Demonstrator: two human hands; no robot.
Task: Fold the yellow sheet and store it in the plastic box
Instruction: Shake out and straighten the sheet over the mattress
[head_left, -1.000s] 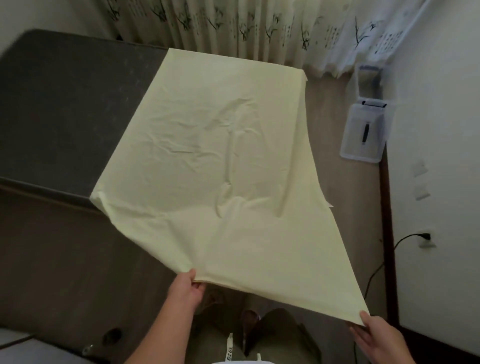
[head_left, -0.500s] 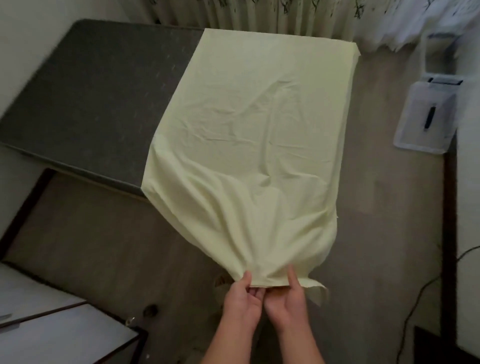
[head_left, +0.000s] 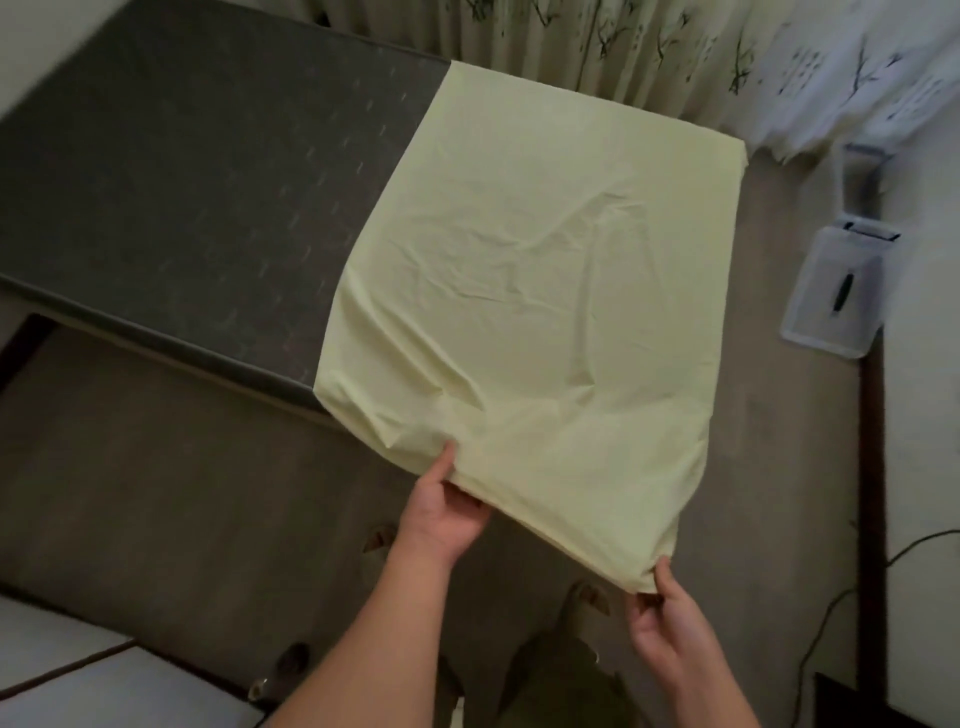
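On the bed (head_left: 208, 182), right end: yellow sheet (head_left: 519, 270), near edge lifted off the bed; left grip (head_left: 444, 519) pinches one near corner, right grip (head_left: 667, 618) the other; plastic box (head_left: 810, 312) on floor right of bed.

Nothing written could be read anywhere. The curtain (head_left: 810, 67) bore small dark printed marks among its branch pattern, but they were too blurred to tell whether they were writing. The plastic box (head_left: 810, 317) on the floor (head_left: 779, 441) had a dark strip (head_left: 872, 232) at its far edge, too small and soft to show any lettering.
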